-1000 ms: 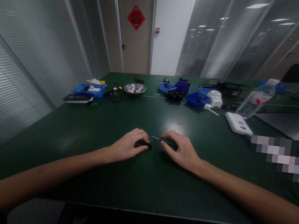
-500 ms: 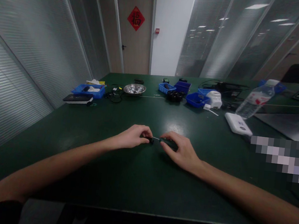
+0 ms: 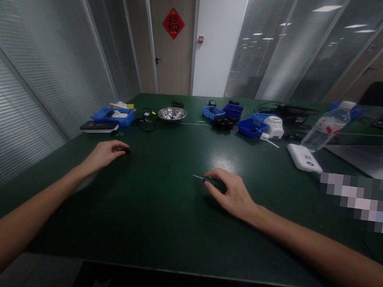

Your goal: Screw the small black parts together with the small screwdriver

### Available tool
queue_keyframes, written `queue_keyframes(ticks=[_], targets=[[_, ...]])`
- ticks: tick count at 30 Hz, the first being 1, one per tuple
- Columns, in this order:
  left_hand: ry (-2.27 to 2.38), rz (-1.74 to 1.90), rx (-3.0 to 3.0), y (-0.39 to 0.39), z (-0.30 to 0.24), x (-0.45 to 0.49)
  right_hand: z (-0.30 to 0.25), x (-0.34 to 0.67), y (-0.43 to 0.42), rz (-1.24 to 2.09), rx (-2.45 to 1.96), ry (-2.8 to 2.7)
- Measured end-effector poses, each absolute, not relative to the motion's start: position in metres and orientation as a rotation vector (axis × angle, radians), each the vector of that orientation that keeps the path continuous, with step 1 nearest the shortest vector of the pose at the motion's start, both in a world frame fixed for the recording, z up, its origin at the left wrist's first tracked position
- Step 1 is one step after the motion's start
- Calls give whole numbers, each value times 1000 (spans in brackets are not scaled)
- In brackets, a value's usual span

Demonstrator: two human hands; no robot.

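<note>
My right hand (image 3: 232, 193) rests on the dark green table (image 3: 155, 213), fingers closed round a small green-handled screwdriver (image 3: 208, 180) whose thin metal tip points left. My left hand (image 3: 106, 151) is out to the left over the table, fingers curled round a small black part (image 3: 126, 151) that barely shows at the fingertips. The two hands are well apart.
At the back stand blue bins (image 3: 114, 115) (image 3: 252, 127), a metal bowl (image 3: 172, 113), black cables (image 3: 147, 122), a black flat device (image 3: 99, 125), a white device (image 3: 304, 158) and a water bottle (image 3: 326, 125). A laptop (image 3: 378, 157) lies at the far right.
My left hand has left the screwdriver tip and swept to the left across the table, taking the small black part along. My right hand has stayed put with the screwdriver.
</note>
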State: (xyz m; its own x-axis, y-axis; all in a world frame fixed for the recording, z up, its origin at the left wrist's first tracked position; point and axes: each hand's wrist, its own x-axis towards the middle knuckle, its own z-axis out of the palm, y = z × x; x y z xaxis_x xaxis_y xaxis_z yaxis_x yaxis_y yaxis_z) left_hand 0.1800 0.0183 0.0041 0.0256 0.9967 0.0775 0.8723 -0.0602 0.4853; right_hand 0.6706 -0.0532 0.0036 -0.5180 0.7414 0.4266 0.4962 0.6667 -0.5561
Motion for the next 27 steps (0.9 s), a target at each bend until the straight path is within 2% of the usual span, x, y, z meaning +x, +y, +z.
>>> queue_keyframes(ticks=[6,18,27], targets=[[2186,533,2069,23,11,119,2,671,-52,463,-929,-2248],[2240,362,2043,26,10,108,0,672,-51,463,-905,-2274],[2262,541,1949,20,17,114,2,672,-51,461,-890,-2295]])
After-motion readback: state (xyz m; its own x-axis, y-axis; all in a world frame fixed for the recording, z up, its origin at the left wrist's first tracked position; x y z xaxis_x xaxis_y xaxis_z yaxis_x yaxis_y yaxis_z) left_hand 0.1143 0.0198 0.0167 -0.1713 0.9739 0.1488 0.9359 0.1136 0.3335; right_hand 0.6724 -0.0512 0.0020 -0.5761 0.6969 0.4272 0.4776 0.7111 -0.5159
